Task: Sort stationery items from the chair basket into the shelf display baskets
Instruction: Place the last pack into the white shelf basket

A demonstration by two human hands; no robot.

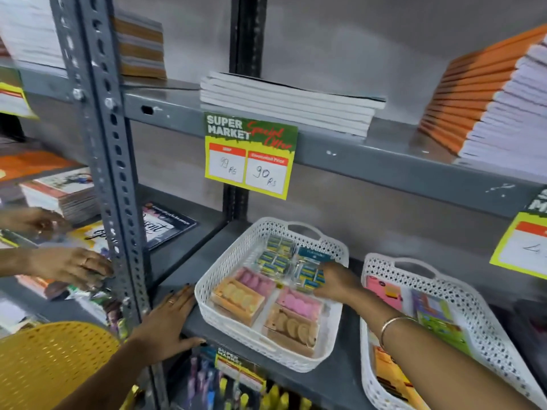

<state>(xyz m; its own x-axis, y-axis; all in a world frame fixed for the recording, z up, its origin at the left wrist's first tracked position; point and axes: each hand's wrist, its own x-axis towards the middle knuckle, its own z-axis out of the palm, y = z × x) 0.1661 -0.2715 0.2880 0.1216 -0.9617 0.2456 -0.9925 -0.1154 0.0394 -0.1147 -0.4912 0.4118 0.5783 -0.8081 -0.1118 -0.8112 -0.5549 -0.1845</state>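
A white perforated display basket point(225, 276) stands on the grey shelf point(189, 309). It holds orange and pink eraser boxes point(236, 294) at the front and clear packs of small blue-yellow items point(275, 255) at the back. My right hand point(337, 281) reaches into this basket and grips one such eraser pack point(309, 276) at the right side. My left hand point(170, 318) lies flat, fingers spread, on the shelf edge left of the basket. A second white basket point(473, 297) with colourful packets sits to the right.
A slotted steel upright point(115, 184) stands left of my left hand. Another person's two hands point(68, 264) work on the neighbouring shelf among books. A yellow perforated chair point(50, 359) is at lower left. Notebook stacks point(284, 102) and price signs point(251, 155) sit above.
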